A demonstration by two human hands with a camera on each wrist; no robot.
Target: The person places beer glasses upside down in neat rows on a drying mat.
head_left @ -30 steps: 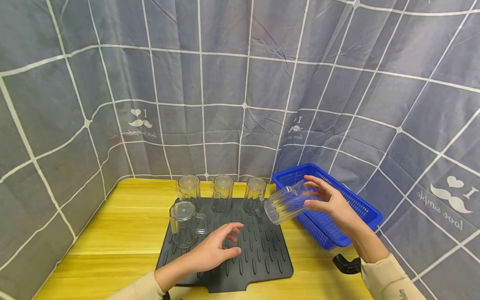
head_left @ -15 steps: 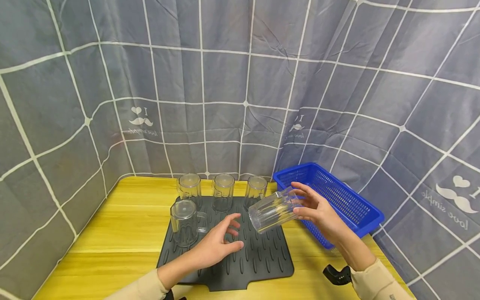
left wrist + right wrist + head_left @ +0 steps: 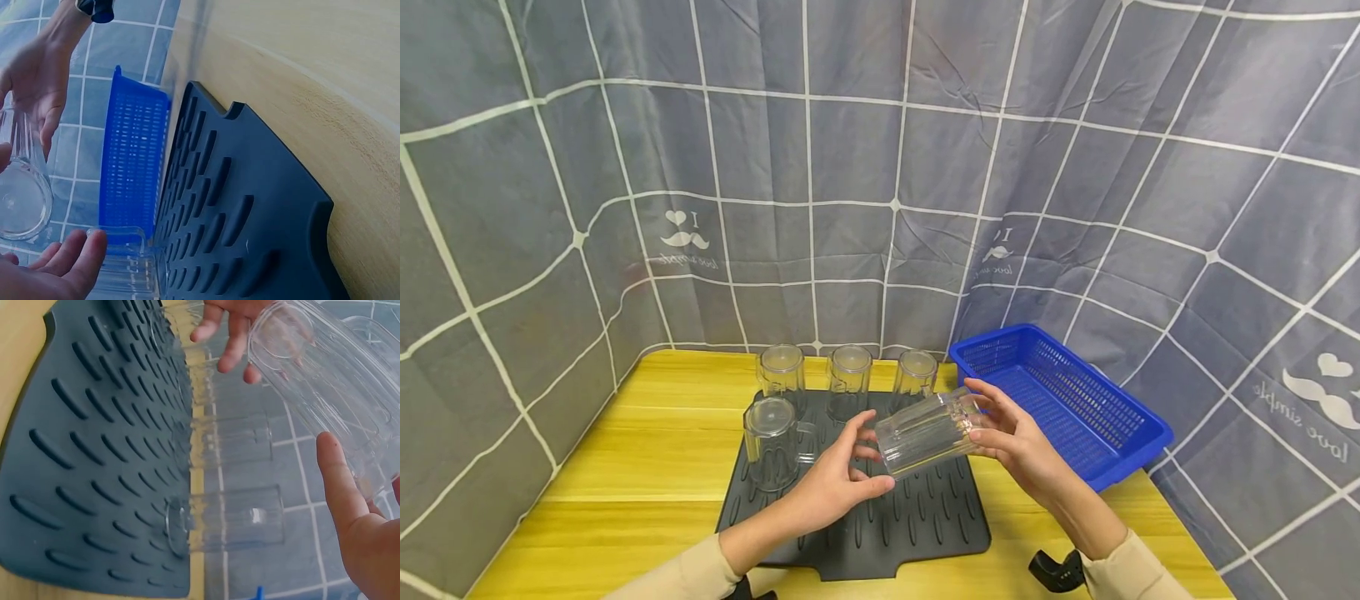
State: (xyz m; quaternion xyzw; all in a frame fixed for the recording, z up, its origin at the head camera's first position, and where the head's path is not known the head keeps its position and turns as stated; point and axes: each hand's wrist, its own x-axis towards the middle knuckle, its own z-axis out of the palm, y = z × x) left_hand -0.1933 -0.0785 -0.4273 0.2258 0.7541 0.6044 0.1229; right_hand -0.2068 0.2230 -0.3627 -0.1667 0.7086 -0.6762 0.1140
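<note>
A clear mug (image 3: 921,435) is held tilted above the dark drying mat (image 3: 925,533) by my right hand (image 3: 1018,450), fingers and thumb around its right end. The mug's round base (image 3: 22,203) points toward my left hand (image 3: 831,487). That hand's fingers are spread and lightly bent beside the base; whether they touch it I cannot tell. In the right wrist view, my right thumb lies along the mug (image 3: 325,381). Upside down at the mat's left stands another clear mug (image 3: 771,446), its handle facing right. Several more inverted mugs (image 3: 850,383) line the back edge.
Right of the mat sits a blue plastic basket (image 3: 1093,408) with perforated walls. Under everything is a yellow wood-grain table (image 3: 625,467). A grey curtain with white grid lines (image 3: 850,167) encloses the back and sides.
My right hand has carried the mug leftward from over the basket to above the mat. The gap between the mug's base and my left hand has closed to almost nothing.
</note>
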